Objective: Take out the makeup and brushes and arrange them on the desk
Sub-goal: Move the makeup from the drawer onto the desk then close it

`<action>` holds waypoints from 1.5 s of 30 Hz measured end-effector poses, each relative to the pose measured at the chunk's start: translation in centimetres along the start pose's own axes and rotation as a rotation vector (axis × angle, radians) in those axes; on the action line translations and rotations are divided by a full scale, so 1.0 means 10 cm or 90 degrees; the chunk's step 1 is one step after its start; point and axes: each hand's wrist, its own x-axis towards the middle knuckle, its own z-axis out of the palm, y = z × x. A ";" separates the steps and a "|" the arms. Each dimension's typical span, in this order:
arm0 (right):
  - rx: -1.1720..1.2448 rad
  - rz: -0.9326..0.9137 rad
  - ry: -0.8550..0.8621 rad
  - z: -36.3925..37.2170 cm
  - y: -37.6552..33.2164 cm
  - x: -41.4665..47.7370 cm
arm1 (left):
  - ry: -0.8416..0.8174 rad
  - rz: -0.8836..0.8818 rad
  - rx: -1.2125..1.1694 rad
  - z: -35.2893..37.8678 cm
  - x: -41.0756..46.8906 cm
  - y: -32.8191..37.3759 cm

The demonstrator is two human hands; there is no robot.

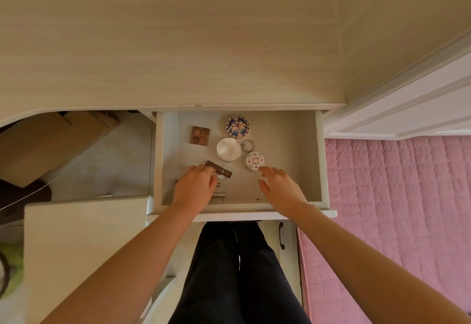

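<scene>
I stand at a pale wood-grain desk [178,38] with its white drawer [321,160] pulled open, pink quilted bedding [397,196] on my right, white panelled furniture [407,109] beyond it, cardboard boxes [51,140] under the desk.

Home bedroom, vanity corner. Pale wood-grain bench [178,43] with open white drawer [321,160] holding makeup: eyeshadow palette [200,135], blue patterned compact [237,125], round hand mirror [229,149], small floral jar [255,160], brown lipstick tube [219,168]. Pink quilted bedspread [397,196] just right. Cardboard boxes [56,140] under bench.
</scene>
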 end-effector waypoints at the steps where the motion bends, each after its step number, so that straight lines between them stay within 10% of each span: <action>1: -0.002 0.003 0.003 0.00 -0.01 0.07 | -0.004 -0.002 -0.001 0.00 0.09 -0.02; 27: 0.004 0.101 0.036 0.11 -0.16 1.79 | -0.022 -0.078 0.048 0.59 1.06 0.05; 45: 0.282 0.121 0.168 0.27 -0.17 1.60 | 0.053 -0.025 -0.145 0.68 0.89 0.07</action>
